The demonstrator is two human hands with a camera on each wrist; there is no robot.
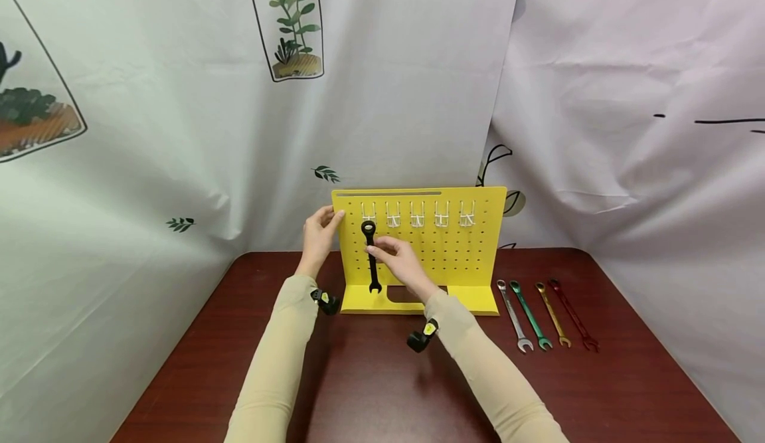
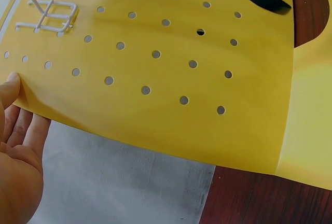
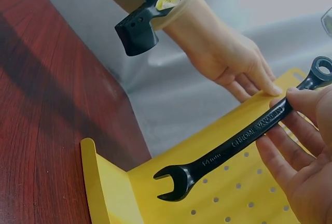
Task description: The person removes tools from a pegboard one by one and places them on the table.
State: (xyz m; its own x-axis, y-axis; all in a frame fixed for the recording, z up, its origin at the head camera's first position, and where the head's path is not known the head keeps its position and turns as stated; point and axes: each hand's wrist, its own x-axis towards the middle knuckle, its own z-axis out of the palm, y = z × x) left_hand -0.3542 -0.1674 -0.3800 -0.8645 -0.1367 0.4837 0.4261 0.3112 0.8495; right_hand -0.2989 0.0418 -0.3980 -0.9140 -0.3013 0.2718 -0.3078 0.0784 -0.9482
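Note:
My right hand [image 1: 402, 264] pinches a black combination wrench [image 3: 228, 149] by its shank, thumb on one side and fingers on the other. The wrench stands nearly upright in front of the yellow pegboard [image 1: 454, 250], ring end up near the leftmost white hook [image 1: 368, 212], open jaw down. "14mm" and "CHROME VANADIUM" show on its shank in the right wrist view. With my left hand [image 1: 318, 237] I grip the pegboard's upper left edge. In the left wrist view the thumb [image 2: 9, 89] lies on the front face and the fingers reach behind.
Several white wire hooks line the board's upper part. Right of the board, a silver wrench [image 1: 515, 317], a green wrench [image 1: 530, 315], a gold wrench [image 1: 553, 314] and a red wrench [image 1: 572, 315] lie on the dark red table [image 1: 370, 390]. A printed white curtain [image 1: 406, 117] hangs behind.

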